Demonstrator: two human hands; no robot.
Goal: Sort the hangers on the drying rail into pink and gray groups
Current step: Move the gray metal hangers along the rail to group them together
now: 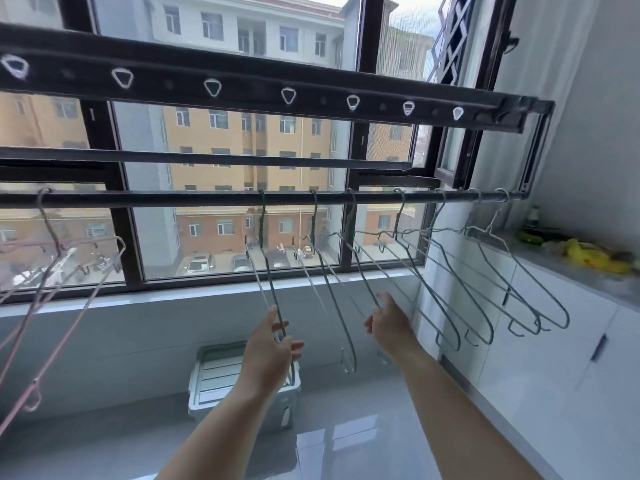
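Pink hangers hang bunched at the left end of the drying rail, well apart from the gray hangers spread from mid-rail rightward. Left hand grips the leftmost gray hanger low down. Right hand pinches the third gray hanger, probably to slide both right and close the gaps.
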